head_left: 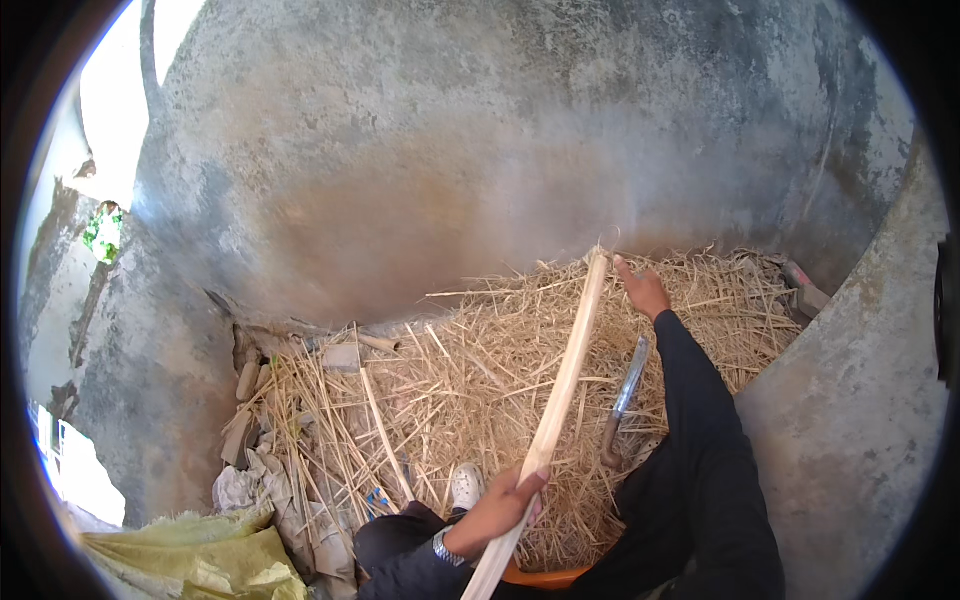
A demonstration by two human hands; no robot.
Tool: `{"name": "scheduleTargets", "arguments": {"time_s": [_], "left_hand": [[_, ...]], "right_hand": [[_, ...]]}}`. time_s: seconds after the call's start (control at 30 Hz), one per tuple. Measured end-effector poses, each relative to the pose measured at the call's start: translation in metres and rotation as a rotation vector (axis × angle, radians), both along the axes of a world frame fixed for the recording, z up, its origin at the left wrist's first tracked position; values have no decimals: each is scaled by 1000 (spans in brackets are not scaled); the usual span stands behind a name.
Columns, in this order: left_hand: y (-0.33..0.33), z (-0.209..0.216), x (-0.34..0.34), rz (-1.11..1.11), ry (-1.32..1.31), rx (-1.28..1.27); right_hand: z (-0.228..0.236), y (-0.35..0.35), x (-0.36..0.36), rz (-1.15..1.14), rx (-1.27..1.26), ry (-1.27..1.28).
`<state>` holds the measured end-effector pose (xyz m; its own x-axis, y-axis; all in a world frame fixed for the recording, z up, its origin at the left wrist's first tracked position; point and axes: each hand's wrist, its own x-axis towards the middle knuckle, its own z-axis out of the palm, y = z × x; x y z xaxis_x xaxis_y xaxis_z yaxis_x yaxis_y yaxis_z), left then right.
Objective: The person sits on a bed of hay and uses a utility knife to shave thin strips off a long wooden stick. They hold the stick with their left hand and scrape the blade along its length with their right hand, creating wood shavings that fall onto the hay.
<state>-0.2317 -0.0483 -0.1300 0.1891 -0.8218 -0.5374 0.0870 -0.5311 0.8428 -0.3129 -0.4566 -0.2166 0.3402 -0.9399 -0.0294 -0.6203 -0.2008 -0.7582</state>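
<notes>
A long pale bamboo strip (570,375) slants up from the lower edge toward the back wall. My left hand (503,508) is closed around its lower part, with a metal-banded watch (447,548) on that wrist. My right hand (645,288) reaches out beside the strip's far end, its index finger stretched toward the tip and the other fingers partly bent. A thin fibre curls off that tip. On the shavings below my right forearm lies a knife (631,377) with a bright blade and a brown wooden handle (610,440).
Bamboo shavings (480,390) cover the ground up to a stained concrete wall (450,150). A loose strip (385,430) lies at left. My white shoe (467,487) stands among them. A yellowish sack (200,560) is at lower left; an orange edge (545,577) shows beneath me.
</notes>
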Motion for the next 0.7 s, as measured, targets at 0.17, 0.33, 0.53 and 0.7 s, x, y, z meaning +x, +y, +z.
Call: {"name": "scheduleTargets", "arguments": {"time_s": [0.17, 0.33, 0.53, 0.7], "left_hand": [[-5, 3, 1, 23, 85, -48], [2, 14, -2, 36, 21, -31], [25, 8, -3, -116, -36, -24], [43, 22, -12, -282, 52, -35]], "right_hand": [[6, 1, 12, 171, 560, -188], [12, 34, 18, 31, -338, 120], [16, 5, -4, -26, -539, 341], [-63, -65, -89, -348, -136, 423]]}}
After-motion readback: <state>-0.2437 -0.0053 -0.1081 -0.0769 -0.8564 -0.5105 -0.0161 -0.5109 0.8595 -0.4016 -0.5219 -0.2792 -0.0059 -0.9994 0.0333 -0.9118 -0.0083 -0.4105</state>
